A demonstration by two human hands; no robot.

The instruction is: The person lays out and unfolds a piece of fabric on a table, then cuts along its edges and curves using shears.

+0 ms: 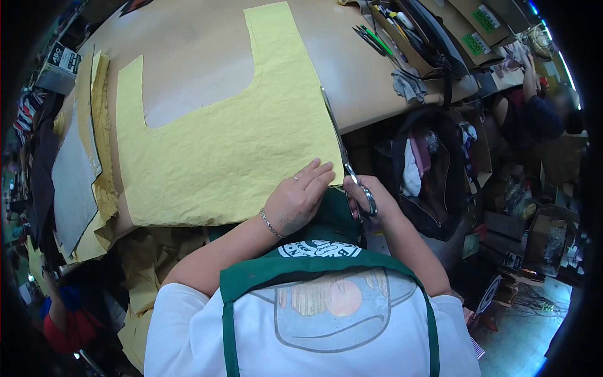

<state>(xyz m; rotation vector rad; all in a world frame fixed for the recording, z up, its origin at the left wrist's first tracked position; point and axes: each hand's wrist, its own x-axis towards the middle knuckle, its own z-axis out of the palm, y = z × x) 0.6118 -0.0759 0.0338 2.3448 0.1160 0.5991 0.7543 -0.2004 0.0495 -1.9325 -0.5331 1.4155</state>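
A large yellow sheet (220, 151), cloth or paper, lies on the table with a deep curved notch cut into its far side. My left hand (295, 198) rests flat near the sheet's right front corner, fingers stretched out, a bracelet at the wrist. In my right hand (377, 201) is a pair of scissors (350, 171), its handles within my fingers. The blades run along the sheet's right edge, pointing away from me. Whether the blades are apart I cannot tell.
Stacked yellow and grey sheets (78, 166) lie at the table's left. Pens (375, 41), a grey rag (408, 86) and a box of tools (402, 34) are at the back right. An open black bag (433, 176) hangs beside the table. Other people work at both sides.
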